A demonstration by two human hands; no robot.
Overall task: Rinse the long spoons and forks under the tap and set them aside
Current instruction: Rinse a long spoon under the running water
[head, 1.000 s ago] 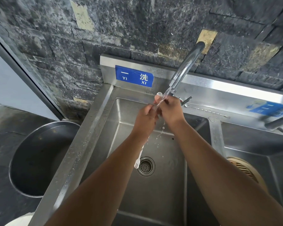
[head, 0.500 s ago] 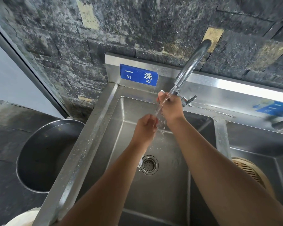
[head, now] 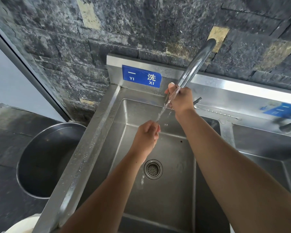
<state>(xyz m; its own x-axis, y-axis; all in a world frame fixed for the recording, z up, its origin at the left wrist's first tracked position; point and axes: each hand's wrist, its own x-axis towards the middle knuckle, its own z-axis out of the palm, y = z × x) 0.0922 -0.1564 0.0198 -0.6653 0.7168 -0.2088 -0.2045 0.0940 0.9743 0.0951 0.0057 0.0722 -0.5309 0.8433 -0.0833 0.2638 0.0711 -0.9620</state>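
While water runs from the tap, rinsing in progress: right hand and left hand both clenched on a long utensil slanted over the sink. Next: setting aside beside the rinsed piece on the ledge.

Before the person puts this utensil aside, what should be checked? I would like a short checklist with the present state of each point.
1. Water running from the tap: ok, a stream falls past the hands.
2. Utensil in the stream: ok, the thin utensil lies along the water.
3. Firm hold: ok, the right hand grips the upper end and the left hand the lower end.
4. Utensil clean: cannot tell, too thin and blurred by water.
5. Place to set it: ok, the ledge behind the sink already holds one long utensil.
6. Drain clear: ok, nothing covers it.
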